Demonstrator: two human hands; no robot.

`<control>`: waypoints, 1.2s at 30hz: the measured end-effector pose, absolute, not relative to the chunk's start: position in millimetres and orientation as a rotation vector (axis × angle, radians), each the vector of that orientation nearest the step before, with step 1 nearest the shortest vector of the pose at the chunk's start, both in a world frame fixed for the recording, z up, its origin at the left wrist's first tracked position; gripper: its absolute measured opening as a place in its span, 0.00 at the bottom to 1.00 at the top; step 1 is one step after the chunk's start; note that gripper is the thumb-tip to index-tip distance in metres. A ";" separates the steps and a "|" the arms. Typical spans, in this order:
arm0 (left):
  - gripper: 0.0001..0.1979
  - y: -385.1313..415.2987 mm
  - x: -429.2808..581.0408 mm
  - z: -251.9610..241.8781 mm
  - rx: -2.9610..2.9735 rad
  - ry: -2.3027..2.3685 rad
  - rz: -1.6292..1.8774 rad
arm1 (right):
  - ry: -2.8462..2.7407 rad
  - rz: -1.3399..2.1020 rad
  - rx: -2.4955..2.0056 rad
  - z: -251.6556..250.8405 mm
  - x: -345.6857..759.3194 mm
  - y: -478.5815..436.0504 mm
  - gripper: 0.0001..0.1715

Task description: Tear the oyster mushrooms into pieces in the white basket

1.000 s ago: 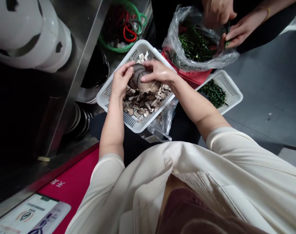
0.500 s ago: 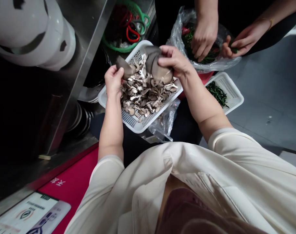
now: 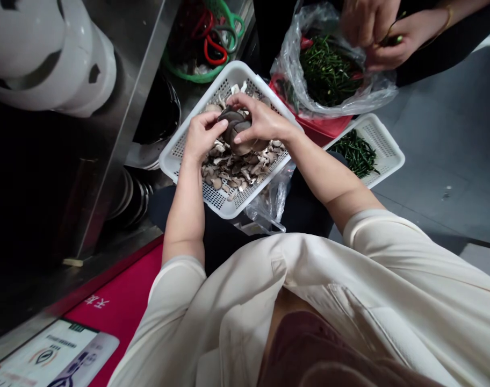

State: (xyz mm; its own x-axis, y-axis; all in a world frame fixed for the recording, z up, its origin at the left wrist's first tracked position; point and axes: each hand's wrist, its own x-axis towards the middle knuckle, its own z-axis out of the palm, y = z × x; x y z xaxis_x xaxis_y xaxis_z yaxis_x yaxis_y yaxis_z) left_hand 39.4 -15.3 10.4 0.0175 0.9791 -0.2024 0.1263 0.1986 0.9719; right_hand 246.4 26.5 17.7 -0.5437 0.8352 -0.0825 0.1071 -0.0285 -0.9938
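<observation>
A cluster of grey-brown oyster mushrooms is held up between my two hands over a white plastic basket. My right hand wraps around its right side, thumb in front and fingers over the top. With thumb and fingers, my left hand pinches the cluster's left edge. Underneath, torn mushroom pieces with pale stems and brown caps cover much of the basket's perforated bottom. Part of the cluster is hidden by my fingers.
Across from me, another person's hands handle thin green stalks above a clear plastic bag of greens. A second white basket holds long green peppers. Red-handled scissors lie in a green basket. A white gas cylinder stands left.
My hands have come together on the mushroom cluster; before, each held a separate mushroom part. The piece in my left hand no longer shows. The other person's hands have lifted from the bag.
</observation>
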 end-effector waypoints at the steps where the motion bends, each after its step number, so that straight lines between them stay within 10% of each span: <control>1: 0.11 -14.7 38.9 7.2 1.158 1.368 0.986 | -1.694 1.621 -0.991 16.1 245.3 26.0 0.38; 8: 0.14 -7.3 35.8 -22.7 1.006 1.378 1.097 | -1.809 1.528 -0.907 5.4 243.1 23.1 0.27; 27: 0.14 -6.6 42.9 8.1 0.241 1.347 1.293 | -1.138 1.749 -0.881 7.2 264.7 38.6 0.45; 36: 0.07 -17.6 58.5 12.1 0.784 1.291 1.061 | -1.108 1.836 -0.985 13.9 244.7 25.9 0.36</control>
State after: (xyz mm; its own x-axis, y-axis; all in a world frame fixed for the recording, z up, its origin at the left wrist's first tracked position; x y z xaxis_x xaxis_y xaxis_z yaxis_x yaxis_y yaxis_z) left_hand 58.5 -17.6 12.1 -0.0421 0.9309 -0.3628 -0.1753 0.3506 0.9200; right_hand 244.7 25.9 13.9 -0.4115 0.8834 -0.2242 -0.2136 -0.3326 -0.9186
